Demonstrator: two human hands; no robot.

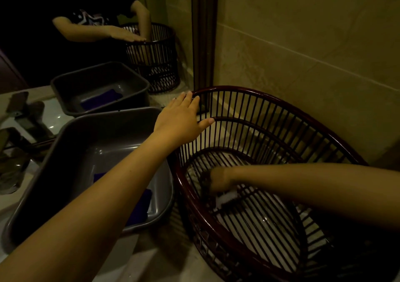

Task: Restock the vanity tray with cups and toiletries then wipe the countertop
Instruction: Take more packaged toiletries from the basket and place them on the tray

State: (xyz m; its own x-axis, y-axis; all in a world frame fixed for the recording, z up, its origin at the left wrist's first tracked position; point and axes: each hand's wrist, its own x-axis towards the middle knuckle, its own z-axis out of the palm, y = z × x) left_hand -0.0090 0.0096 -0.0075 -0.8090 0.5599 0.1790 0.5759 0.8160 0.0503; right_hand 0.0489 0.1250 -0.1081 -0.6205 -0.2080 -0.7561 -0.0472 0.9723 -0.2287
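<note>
A dark red slatted basket (270,100) stands on the countertop at the right, against the tiled wall. My left hand (179,119) lies flat on its far-left rim, fingers spread, holding nothing. My right hand (216,181) reaches down inside the basket and is blurred; it seems closed around something white (226,197), but I cannot tell what. White items lie on the basket's bottom. To the left sits a grey plastic tub (65,143) with a dark blue folded cloth (142,203) in it.
A mirror (86,32) runs along the back and repeats the tub, the basket and my arms. A faucet (23,117) and a pale sink basin lie at the far left. The beige countertop (164,260) shows between tub and basket.
</note>
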